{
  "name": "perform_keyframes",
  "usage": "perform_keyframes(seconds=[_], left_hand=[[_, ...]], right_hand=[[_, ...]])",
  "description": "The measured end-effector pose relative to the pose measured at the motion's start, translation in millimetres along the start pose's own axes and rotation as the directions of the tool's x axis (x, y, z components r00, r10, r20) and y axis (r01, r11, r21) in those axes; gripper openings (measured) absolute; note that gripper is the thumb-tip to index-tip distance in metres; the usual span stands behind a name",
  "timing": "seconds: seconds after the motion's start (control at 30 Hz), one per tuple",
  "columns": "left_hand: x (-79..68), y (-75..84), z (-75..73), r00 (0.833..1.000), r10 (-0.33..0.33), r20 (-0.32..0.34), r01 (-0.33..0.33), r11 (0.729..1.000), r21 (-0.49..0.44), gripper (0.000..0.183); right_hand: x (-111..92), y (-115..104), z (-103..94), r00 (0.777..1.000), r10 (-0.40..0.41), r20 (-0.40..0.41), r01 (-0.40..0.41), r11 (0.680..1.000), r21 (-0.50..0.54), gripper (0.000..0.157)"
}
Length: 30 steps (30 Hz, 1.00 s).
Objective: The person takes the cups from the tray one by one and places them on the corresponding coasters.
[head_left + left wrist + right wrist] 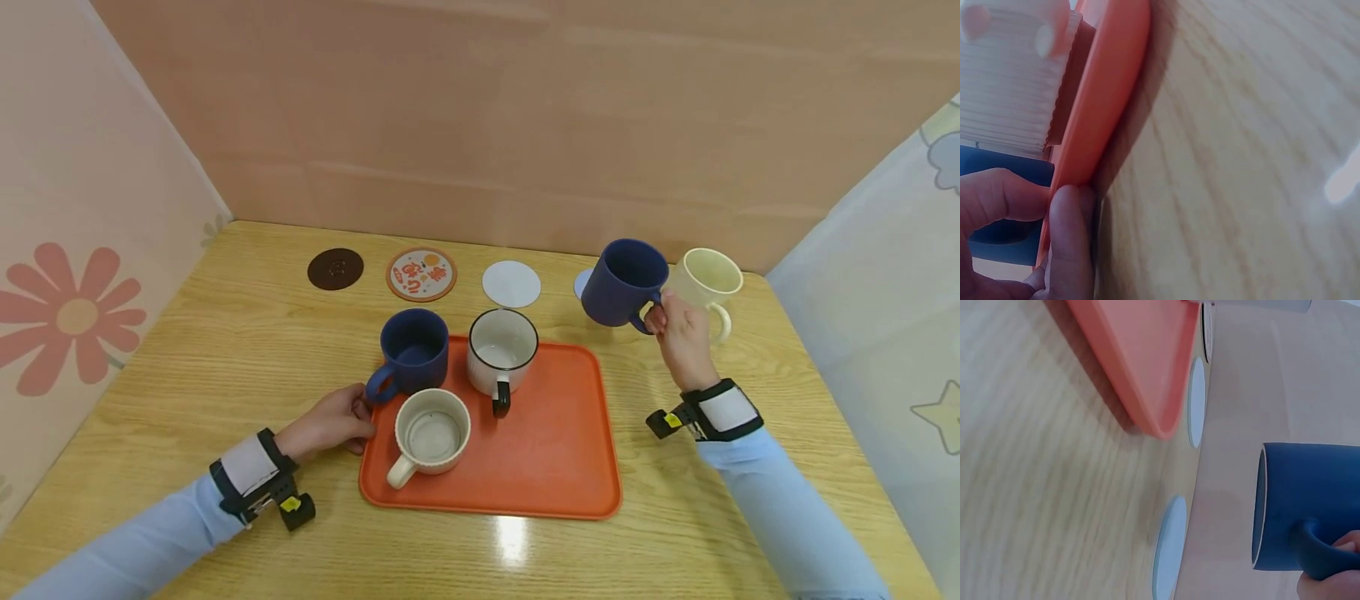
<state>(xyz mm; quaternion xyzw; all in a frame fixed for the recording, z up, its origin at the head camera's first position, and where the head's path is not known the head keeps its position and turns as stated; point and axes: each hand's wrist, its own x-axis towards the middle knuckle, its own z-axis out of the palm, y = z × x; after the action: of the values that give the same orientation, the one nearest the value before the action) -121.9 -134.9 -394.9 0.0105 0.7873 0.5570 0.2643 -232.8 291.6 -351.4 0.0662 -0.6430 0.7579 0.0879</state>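
Observation:
My right hand [684,337] grips the handle of a dark blue mug [624,283], which hangs upright over the table and partly covers a pale blue coaster [582,282]. In the right wrist view the same mug [1310,487] shows with fingers at its handle. With thumb and fingers, my left hand [333,422] pinches the left rim of an orange tray [555,467]. On that tray sit a second dark blue mug [415,354], a ribbed cream mug [432,429] and a white mug [502,350] with a black rim and handle.
Behind the tray lie a dark brown coaster [335,269], a patterned orange-rimmed coaster [422,274] and a white coaster [512,284]. A pale yellow mug [708,279] stands at the far right, just beyond my right hand. A draped backdrop [525,125] closes off the table's back edge.

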Motion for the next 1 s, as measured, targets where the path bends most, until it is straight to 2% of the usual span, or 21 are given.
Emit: perform_keyframes(seconds=[0.13, 0.47, 0.63, 0.77, 0.9, 1.0], left_hand=[[0.1, -0.6, 0.3, 1.000, -0.001, -0.004, 0.001, 1.000, 0.004, 0.031], [0.6, -1.0, 0.3, 1.000, -0.001, -0.007, 0.001, 1.000, 0.009, 0.031], [0.0, -0.8, 0.1, 1.000, 0.002, -0.003, -0.002, 1.000, 0.012, 0.031], [-0.3, -0.9, -0.1, 1.000, 0.005, -0.004, -0.005, 1.000, 0.013, 0.030], [0.3, -1.2, -0.2, 1.000, 0.009, -0.003, -0.009, 1.000, 0.014, 0.030], [0.6, -1.3, -0.1, 1.000, 0.011, 0.000, -0.011, 1.000, 0.014, 0.031]], right_hand=[[9, 2, 0.9, 0.999, -0.004, -0.036, 0.006, 1.000, 0.030, 0.038], [26, 12, -1.2, 0.992, -0.006, -0.123, 0.008, 1.000, 0.014, 0.039], [34, 20, -3.3, 0.986, -0.030, -0.167, 0.044, 0.996, 0.082, 0.039], [42, 26, -4.5, 0.980, -0.014, -0.197, 0.035, 0.994, 0.104, 0.037], [55, 44, -17.1, 0.982, -0.021, -0.190, 0.044, 0.992, 0.119, 0.033], [72, 73, -40.3, 0.987, -0.035, -0.157, 0.060, 0.985, 0.161, 0.032]])
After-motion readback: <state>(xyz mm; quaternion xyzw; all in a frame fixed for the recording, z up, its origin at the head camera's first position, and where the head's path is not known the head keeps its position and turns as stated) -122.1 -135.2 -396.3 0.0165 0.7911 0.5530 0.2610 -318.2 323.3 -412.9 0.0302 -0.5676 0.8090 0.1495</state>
